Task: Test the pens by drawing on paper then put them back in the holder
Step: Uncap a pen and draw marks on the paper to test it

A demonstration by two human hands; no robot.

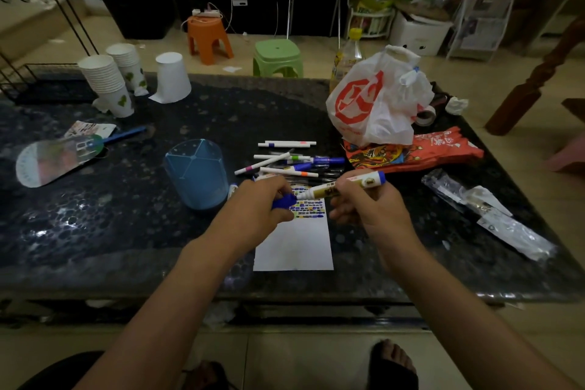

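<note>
Over paper (294, 241), hands (364, 203) hiding marker (326, 190) middle

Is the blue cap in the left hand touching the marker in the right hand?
Cannot tell. In the head view the blue cap meets the tip of the marker, but whether it touches is unclear.

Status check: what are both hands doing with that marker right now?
Left hand grips blue cap. Right hand holds marker over paper. Holder beside, nothing in the way.
</note>
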